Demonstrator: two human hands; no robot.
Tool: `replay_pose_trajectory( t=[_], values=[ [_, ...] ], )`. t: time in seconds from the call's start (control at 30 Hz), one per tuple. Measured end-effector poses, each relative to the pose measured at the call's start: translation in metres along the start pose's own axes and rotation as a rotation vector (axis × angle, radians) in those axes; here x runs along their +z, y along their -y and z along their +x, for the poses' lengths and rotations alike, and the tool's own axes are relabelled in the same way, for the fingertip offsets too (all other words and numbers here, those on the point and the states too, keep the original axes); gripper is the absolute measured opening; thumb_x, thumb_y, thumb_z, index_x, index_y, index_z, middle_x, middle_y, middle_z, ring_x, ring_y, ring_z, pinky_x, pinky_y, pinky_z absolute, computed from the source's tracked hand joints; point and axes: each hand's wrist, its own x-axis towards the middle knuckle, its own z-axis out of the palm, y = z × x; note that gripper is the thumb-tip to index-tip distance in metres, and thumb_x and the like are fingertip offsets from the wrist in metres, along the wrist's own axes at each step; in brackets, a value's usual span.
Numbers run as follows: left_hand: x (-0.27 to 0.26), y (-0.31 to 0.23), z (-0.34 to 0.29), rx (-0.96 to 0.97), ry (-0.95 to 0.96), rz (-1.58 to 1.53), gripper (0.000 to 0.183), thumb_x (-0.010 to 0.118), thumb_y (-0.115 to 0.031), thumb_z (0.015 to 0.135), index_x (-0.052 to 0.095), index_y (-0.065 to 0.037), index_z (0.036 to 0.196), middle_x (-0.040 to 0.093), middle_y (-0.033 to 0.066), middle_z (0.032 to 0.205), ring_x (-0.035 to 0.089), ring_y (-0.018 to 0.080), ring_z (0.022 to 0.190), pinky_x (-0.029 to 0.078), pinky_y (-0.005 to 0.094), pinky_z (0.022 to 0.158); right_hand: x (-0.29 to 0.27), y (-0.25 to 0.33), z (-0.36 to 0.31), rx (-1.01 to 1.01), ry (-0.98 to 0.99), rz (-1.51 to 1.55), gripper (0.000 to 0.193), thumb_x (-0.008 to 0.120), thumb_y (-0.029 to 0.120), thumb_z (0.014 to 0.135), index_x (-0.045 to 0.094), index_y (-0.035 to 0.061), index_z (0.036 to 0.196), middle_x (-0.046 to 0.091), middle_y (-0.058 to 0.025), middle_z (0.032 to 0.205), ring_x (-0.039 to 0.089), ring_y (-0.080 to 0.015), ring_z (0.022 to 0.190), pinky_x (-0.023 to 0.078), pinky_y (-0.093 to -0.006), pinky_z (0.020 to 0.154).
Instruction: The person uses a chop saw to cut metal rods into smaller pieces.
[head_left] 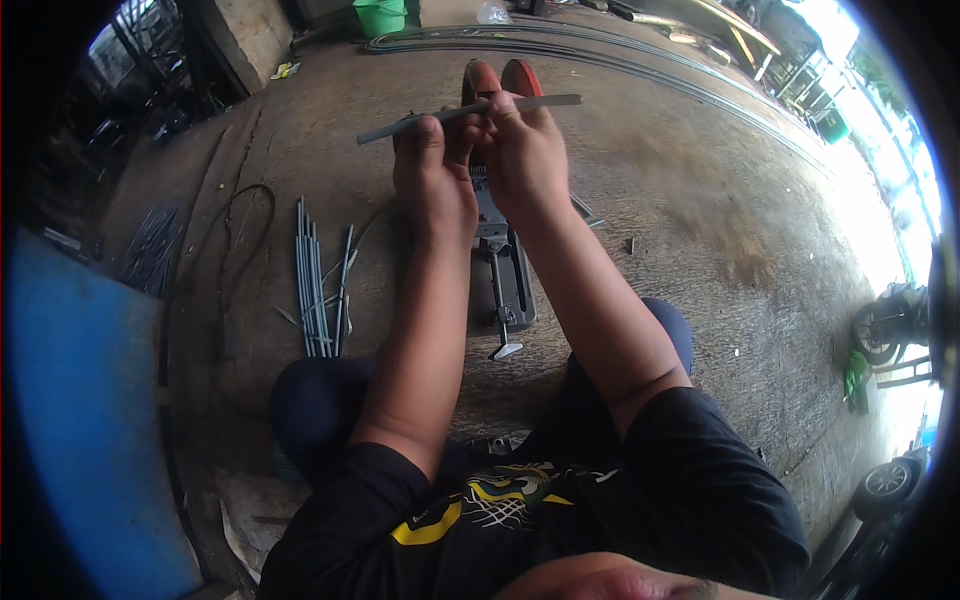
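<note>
You had the grey metal rod [456, 111] in both hands, out at the far reach of your arms, and it ran crosswise, side to side in front of you. Its left end dipped a little toward you in the view, while its right end sat slightly higher. Your left hand [437, 180] was closed around it left of the middle, thumb on top; your right hand [527, 160] gripped it just right of the middle, with its thumb pressed against it and its fingers curled underneath. Both grips were narrow and close together, so a length stuck out past each.

Below your wrists the dark machine base [521, 280] stretched away from you, its clamp screw [497, 280] pointing back between your knees. The rod's long axis therefore lay across that screw rather than along it. The red rounded parts [521, 80] showed behind the rod, near your right hand; whether it touched them, you could not tell. To your left, several thin rods [312, 290] lay on the floor [700, 320].
</note>
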Motion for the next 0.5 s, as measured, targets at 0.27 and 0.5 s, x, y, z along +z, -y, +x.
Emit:
replay_pose_trajectory(
  t=[0.27, 0.5],
  values=[
    [-0.012, 0.003, 0.004, -0.049, -0.014, -0.134, 0.021, 0.051, -0.014, 0.094, 0.051, 0.000, 0.110, 0.059, 0.0132, 0.105, 0.063, 0.0227, 0.090, 0.052, 0.0327, 0.081, 0.000, -0.004, -0.005, 0.003, 0.011, -0.054, 0.027, 0.047, 0.006, 0.095, 0.044, -0.0015, 0.120, 0.055, -0.0144, 0.111, 0.060, -0.0207, 0.087, 0.052, -0.0304, 0.077],
    [-0.011, 0.001, 0.003, 0.000, -0.080, -0.017, 0.024, 0.046, -0.014, 0.096, 0.050, -0.001, 0.116, 0.060, 0.0129, 0.108, 0.063, 0.0229, 0.090, 0.051, 0.0355, 0.079, 0.000, -0.014, -0.009, 0.025, -0.051, 0.008, 0.020, 0.053, 0.009, 0.093, 0.051, -0.0028, 0.109, 0.060, -0.0116, 0.097, 0.061, -0.0173, 0.077, 0.053, -0.0307, 0.065]
  ],
)
